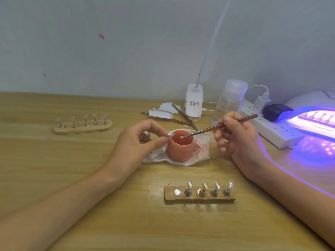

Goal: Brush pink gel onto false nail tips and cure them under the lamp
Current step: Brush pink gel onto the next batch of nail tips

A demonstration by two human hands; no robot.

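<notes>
A left hand [137, 142] pinches a clear nail tip [169, 134] between thumb and forefinger, just beside the rim of an open jar [180, 149] of pink gel. Light, thin and probably slippery, the tip looks best held by its edges. The right hand [235, 134] grips a brush [221, 125], which slants from upper right down to the left, bristles in the jar.

Left hand [135, 142] and right hand [239, 140] are bare, both forearms [54, 205] uncovered.
</notes>
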